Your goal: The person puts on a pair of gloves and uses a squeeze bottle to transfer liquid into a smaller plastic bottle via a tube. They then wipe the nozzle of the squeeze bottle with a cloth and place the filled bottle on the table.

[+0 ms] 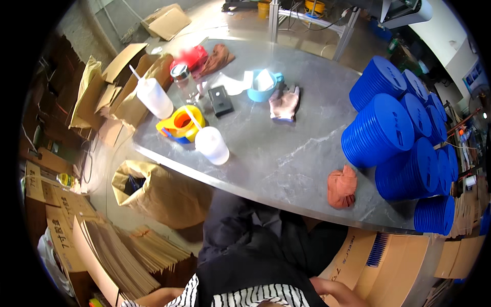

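Only my bare left forearm [159,296] and right forearm [337,291] show at the lower edge; both hands are out of the picture. Nearest my right arm is an open cardboard box [391,266] with blue ridged pieces [377,250] inside. Beside my left arm stand stacked flat cardboard sheets [110,258]. On the grey table [286,169] in front of me lies a crumpled reddish-brown cloth [341,187]. Stacks of blue ridged discs [381,130] crowd the table's right side. A white squeeze bottle [212,146] stands near its front left edge.
At the table's left are a yellow-orange container [197,123], another squeeze bottle [154,98], a glass jar [185,84] and a black box [220,101]. Farther back sit a light-blue cup [262,88] and a glove [284,104]. A brown sack [169,197] stands below the front edge.
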`<act>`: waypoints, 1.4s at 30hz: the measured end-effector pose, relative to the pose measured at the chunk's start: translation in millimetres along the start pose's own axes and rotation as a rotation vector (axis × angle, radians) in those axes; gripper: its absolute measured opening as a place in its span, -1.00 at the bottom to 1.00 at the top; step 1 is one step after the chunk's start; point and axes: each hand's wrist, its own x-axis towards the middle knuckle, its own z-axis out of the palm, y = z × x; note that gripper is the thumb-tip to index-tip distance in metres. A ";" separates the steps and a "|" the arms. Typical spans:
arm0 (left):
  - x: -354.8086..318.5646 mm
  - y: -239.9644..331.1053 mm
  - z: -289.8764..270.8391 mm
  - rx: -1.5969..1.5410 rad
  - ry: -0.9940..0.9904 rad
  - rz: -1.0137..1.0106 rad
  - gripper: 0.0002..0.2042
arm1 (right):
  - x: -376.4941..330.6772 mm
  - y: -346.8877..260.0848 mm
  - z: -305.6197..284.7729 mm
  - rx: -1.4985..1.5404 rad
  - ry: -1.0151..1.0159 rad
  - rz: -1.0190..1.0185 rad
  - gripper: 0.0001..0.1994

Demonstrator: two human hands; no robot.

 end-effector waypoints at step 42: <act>-76.8 267.9 -50.0 0.836 -0.003 0.214 -0.66 | -49.9 61.9 92.8 0.428 0.116 0.104 -0.76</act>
